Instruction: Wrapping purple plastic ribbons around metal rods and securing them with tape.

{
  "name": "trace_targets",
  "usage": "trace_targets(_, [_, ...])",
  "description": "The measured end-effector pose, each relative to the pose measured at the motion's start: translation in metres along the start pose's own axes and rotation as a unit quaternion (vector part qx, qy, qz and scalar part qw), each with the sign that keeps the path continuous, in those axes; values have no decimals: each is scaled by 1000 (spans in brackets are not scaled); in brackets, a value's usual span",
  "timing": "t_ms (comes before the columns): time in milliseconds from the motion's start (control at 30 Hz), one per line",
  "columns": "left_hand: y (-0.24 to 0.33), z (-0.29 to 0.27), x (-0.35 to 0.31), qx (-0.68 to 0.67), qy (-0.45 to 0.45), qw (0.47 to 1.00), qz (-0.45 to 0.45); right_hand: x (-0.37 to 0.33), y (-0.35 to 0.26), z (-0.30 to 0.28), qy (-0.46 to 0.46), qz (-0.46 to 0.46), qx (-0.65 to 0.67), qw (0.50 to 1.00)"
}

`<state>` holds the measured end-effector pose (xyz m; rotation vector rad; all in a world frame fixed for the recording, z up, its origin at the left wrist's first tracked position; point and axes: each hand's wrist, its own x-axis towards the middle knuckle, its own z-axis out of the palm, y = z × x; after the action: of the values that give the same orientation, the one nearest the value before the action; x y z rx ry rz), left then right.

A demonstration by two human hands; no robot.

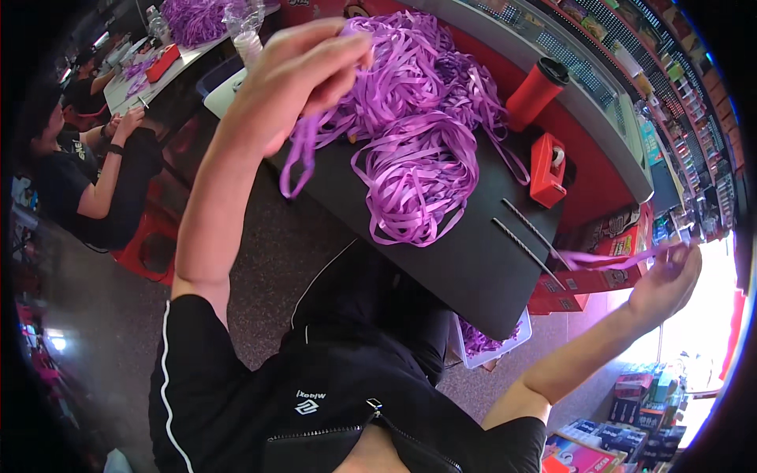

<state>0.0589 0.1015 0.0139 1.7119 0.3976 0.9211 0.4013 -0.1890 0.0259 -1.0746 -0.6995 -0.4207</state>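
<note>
A large tangled pile of purple ribbon (pixel 394 71) covers the far part of the dark table (pixel 441 272), with a rounder coil of the same ribbon (pixel 422 177) in front of it. My left hand (pixel 303 67) is raised at the left side of the pile, its fingers curled; what they hold, if anything, is hidden. Below it a ribbon loop (pixel 292 177) hangs past the table edge. Far out to the right, my right hand (pixel 670 276) is closed on a purple ribbon strand (pixel 607 258), which stretches leftward toward the table's right edge.
Two thin twisted metal rods (pixel 524 248) stick out over the table's right edge. Behind them stand a red tape dispenser (pixel 546 177) and a red tumbler (pixel 538 93). A white bin (pixel 497 347) with purple ribbon sits below. At left, a person (pixel 79 173) sits near another table (pixel 189 59).
</note>
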Motion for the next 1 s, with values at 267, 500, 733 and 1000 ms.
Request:
trace_targets(267, [0,54,100,156,-223,961,46,-27,-14,-106,-207,129,-290,926])
trace_targets(500, [-10,167,54,424,-267,842,199,-54,32,-140,-266,279,-362,848])
trace_targets(733, [-46,356,20,26,-478,877,50,-77,32,-153,-245,387,-100,883])
trace_targets(1000, [-74,429,20,-15,-656,734,-175,-100,36,-210,-151,464,-18,873])
